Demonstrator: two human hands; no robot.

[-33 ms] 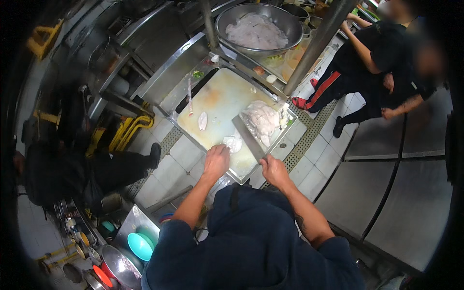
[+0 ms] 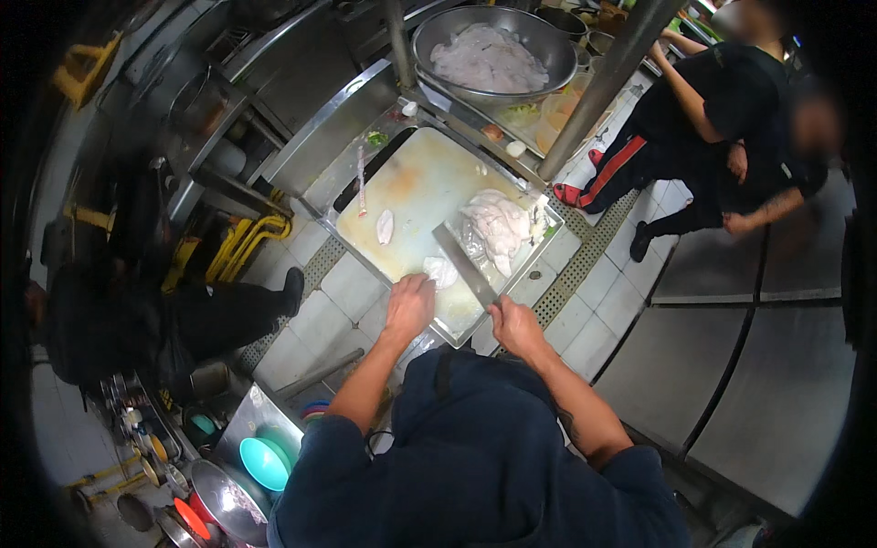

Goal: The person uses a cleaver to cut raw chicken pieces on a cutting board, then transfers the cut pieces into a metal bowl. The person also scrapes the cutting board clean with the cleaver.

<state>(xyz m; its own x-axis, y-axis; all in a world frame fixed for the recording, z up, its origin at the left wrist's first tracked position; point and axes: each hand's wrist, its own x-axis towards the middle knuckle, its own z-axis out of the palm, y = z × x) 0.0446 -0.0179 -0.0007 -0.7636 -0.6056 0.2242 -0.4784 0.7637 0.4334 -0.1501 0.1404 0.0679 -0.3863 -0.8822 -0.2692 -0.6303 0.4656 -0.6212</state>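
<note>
Two hands are at work over the cutting board (image 2: 429, 187), which sits on a steel desk (image 2: 320, 137). Far left I see a dark-clothed person (image 2: 110, 310) by the tiled floor, and near them, at the lower left, a stack of coloured bowls (image 2: 265, 461). On the board's left part lies a single pale slice of meat (image 2: 385, 226), well apart from the rest. My left hand (image 2: 409, 306) rests with fingers curled down on a small pale piece of meat (image 2: 443, 270) at the near edge of the board, pressing it rather than holding it. Just right of it, my right hand (image 2: 516, 327) is closed around the handle of a cleaver (image 2: 466, 265), whose broad blade lies tilted right beside that piece. Farther right on the board is a heap of raw pale meat (image 2: 498, 228). Beyond the board, a big steel bowl (image 2: 448, 32) holds more meat. At the far right two people in dark clothes (image 2: 722, 119) stand close together.
</note>
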